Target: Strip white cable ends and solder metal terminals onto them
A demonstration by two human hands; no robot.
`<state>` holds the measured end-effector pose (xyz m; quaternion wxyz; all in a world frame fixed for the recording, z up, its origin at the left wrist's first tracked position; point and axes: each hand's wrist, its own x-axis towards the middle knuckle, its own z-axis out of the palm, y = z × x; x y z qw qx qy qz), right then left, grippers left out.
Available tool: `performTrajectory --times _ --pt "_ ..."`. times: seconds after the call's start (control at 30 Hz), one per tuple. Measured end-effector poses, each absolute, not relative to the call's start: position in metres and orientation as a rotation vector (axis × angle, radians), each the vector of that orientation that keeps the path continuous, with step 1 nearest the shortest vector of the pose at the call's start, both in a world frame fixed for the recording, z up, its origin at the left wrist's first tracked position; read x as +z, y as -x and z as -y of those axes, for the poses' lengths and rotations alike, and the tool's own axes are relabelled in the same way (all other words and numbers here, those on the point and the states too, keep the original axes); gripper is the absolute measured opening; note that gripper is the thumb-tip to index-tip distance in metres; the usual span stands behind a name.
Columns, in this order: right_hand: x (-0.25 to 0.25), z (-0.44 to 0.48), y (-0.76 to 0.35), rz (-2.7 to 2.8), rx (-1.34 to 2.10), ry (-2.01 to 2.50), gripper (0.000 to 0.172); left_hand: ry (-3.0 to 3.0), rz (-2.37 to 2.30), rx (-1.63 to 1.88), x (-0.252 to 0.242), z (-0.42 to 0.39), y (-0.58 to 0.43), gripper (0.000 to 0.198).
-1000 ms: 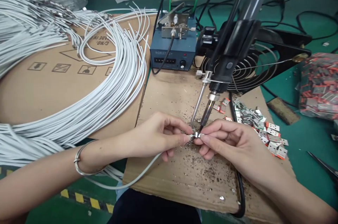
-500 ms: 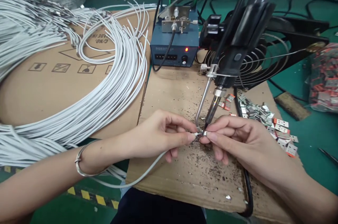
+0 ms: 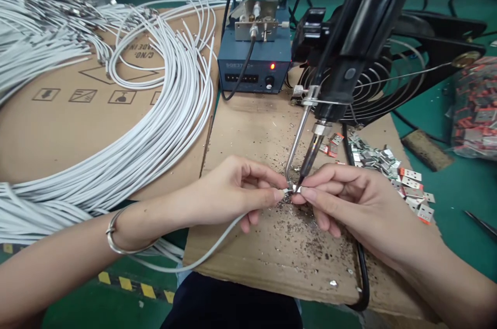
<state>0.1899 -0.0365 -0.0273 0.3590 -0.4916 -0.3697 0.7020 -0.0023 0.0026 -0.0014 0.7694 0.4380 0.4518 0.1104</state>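
My left hand (image 3: 236, 189) pinches the end of a white cable (image 3: 209, 251) that trails down toward me. My right hand (image 3: 349, 205) pinches a small metal connector (image 3: 295, 189) against that cable end. Both meet right under the tip of a fixed soldering iron (image 3: 310, 155), beside its thin solder feed tube (image 3: 295, 145). The work sits over a cardboard sheet (image 3: 272, 246) speckled with solder bits. A silver bracelet (image 3: 114, 238) is on my left wrist.
A big bundle of white cables (image 3: 155, 132) loops over a cardboard box at left. A blue soldering station (image 3: 254, 68) with a red light stands behind, a black fan (image 3: 365, 96) to its right. Loose connectors (image 3: 392, 174) lie at right; a bag of them (image 3: 476, 111) sits far right.
The station's red light has come on. My hands have stayed pinched together under the iron tip, with only a slight shift of the view.
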Motion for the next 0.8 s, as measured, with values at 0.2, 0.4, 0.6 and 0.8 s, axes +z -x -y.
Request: performTrajectory --times 0.2,0.4,0.6,0.8 --pt "-0.023 0.034 -0.188 0.966 1.799 1.315 0.009 -0.967 -0.979 0.231 -0.003 -0.003 0.003 0.011" --pt "-0.02 0.034 -0.185 0.972 1.768 1.363 0.013 -1.024 -0.976 0.199 -0.006 -0.004 0.004 0.012" --pt "-0.019 0.035 -0.184 1.009 1.724 1.423 0.011 -1.083 -1.008 0.177 -0.005 -0.001 0.004 0.013" --pt "-0.016 0.032 -0.183 1.057 1.673 1.452 0.009 -1.193 -1.046 0.215 -0.005 0.002 0.001 0.017"
